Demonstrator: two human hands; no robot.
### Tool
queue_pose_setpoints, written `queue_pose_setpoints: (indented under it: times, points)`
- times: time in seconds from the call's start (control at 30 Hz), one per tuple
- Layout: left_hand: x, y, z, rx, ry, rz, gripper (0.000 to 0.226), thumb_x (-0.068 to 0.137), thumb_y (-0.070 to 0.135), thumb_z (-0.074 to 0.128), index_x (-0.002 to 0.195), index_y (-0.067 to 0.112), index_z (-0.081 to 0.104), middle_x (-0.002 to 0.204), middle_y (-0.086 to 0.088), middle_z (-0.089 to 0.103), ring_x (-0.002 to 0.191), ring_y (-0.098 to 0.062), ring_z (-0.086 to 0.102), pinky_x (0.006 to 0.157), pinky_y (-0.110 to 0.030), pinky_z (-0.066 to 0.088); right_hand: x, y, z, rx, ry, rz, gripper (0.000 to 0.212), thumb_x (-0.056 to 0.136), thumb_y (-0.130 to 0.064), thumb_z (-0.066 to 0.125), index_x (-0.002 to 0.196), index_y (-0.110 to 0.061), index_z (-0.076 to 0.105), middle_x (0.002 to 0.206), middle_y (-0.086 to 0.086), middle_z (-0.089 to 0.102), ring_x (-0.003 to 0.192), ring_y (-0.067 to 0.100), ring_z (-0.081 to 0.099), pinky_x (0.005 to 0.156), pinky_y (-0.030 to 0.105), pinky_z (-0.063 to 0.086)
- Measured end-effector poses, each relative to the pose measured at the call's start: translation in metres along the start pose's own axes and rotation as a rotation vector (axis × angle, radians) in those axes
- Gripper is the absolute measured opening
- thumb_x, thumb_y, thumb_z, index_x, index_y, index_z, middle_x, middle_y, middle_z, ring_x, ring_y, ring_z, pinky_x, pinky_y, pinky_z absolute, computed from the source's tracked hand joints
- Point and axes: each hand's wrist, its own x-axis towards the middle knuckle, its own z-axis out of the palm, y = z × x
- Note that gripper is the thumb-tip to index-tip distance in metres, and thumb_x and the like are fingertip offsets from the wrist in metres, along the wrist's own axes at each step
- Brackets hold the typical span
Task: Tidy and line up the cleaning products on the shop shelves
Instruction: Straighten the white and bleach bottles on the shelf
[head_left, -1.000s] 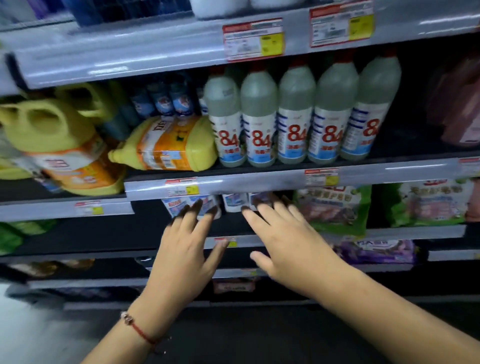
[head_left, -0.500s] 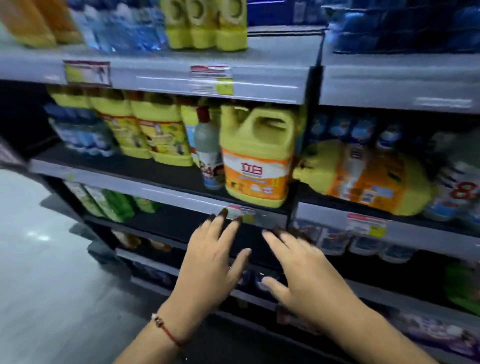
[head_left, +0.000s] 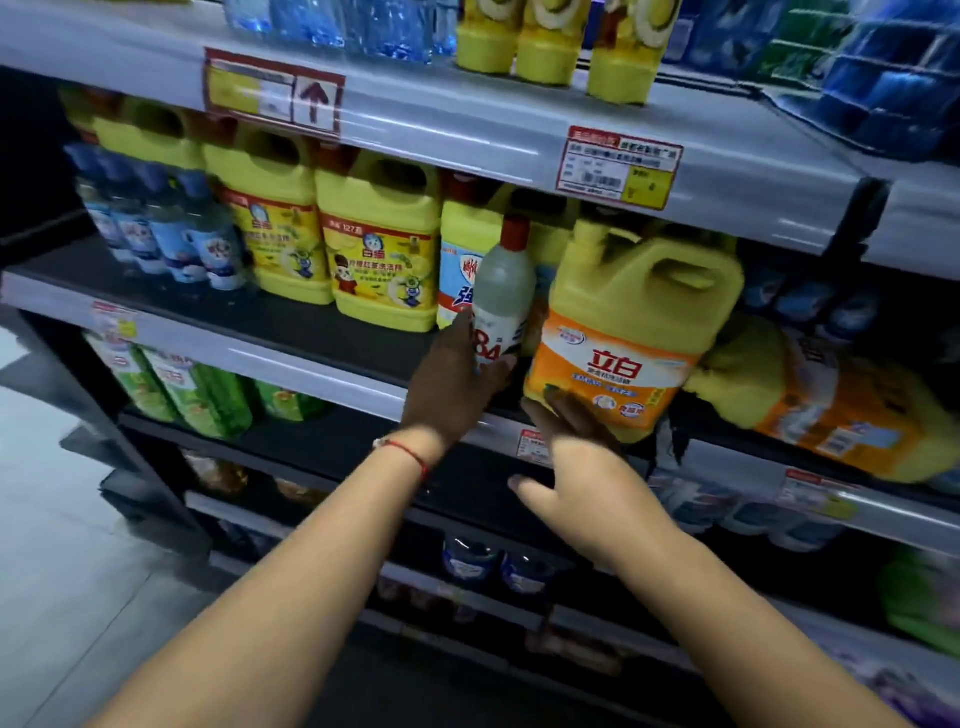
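A white "84" bottle with a red cap (head_left: 503, 291) stands among yellow jugs on the middle shelf (head_left: 291, 358). My left hand (head_left: 451, 384) is wrapped around its lower part. Right of it stands a big yellow jug with an orange label (head_left: 631, 332), tilted a little at the shelf front. The fingertips of my right hand (head_left: 582, 467) touch that jug's bottom left corner, fingers spread. Another yellow jug (head_left: 831, 405) lies on its side to the right.
Yellow detergent jugs (head_left: 382, 249) and small blue-capped bottles (head_left: 171, 234) fill the shelf's left part. Yellow bottles (head_left: 550, 41) and blue packs (head_left: 883, 88) sit on the shelf above. Green pouches (head_left: 192, 395) stand below left. The grey floor shows at the left.
Both hands rose from the shelf edge. My left hand took hold of the "84" bottle, and my right hand came up against the upright jug's base. The view moved closer.
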Motion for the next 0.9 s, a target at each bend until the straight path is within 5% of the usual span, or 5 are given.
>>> queue_pose_setpoints:
  times: [0.2, 0.4, 0.53, 0.73, 0.9]
  points:
    - [0.002, 0.003, -0.003, -0.156, 0.021, -0.022, 0.065, 0.078, 0.038, 0.081, 0.133, 0.026, 0.049, 0.12, 0.007, 0.068, 0.108, -0.014, 0.066, 0.092, -0.04, 0.056, 0.002, 0.006, 0.004, 0.035, 0.045, 0.059, 0.083, 0.094, -0.047, 0.061, 0.159, -0.033, 0.012, 0.167, -0.01, 0.005, 0.153, 0.016, 0.008, 0.123, 0.031, 0.02]
    - [-0.06, 0.023, -0.03, -0.36, 0.153, 0.008, 0.072, 0.071, 0.036, 0.088, 0.127, 0.024, 0.045, 0.117, 0.013, 0.062, 0.11, -0.004, 0.064, 0.089, -0.028, 0.056, -0.009, -0.018, 0.009, 0.178, 0.144, 0.079, 0.084, 0.087, -0.053, 0.067, 0.153, -0.031, 0.022, 0.147, 0.002, 0.045, 0.137, 0.024, 0.043, 0.105, 0.04, 0.045]
    - [-0.123, 0.037, -0.041, -0.632, -0.004, -0.042, 0.068, 0.075, 0.018, 0.088, 0.131, 0.005, 0.052, 0.115, -0.005, 0.071, 0.108, -0.018, 0.07, 0.089, -0.032, 0.058, -0.028, -0.04, 0.018, 0.425, 0.193, -0.018, 0.09, 0.077, -0.039, 0.078, 0.151, -0.036, 0.028, 0.138, -0.011, 0.048, 0.124, 0.008, 0.05, 0.099, 0.029, 0.048]
    - [-0.192, 0.012, -0.047, -0.869, 0.035, -0.49, 0.086, 0.06, 0.078, 0.074, 0.124, 0.023, 0.059, 0.108, 0.003, 0.075, 0.1, -0.017, 0.072, 0.081, -0.031, 0.059, -0.078, -0.043, 0.058, 0.623, -0.164, 0.044, 0.061, 0.067, -0.029, 0.09, 0.113, -0.046, 0.054, 0.1, -0.027, 0.067, 0.087, -0.005, 0.067, 0.07, 0.01, 0.049]
    - [-0.219, 0.005, -0.03, -1.388, 0.04, -1.014, 0.074, 0.081, 0.069, 0.055, 0.112, 0.003, 0.068, 0.096, -0.019, 0.071, 0.086, -0.029, 0.07, 0.08, -0.042, 0.06, -0.1, -0.036, 0.1, 0.678, -0.315, 0.268, 0.065, 0.067, -0.039, 0.088, 0.115, -0.046, 0.045, 0.098, -0.021, 0.068, 0.081, -0.007, 0.065, 0.068, 0.01, 0.046]
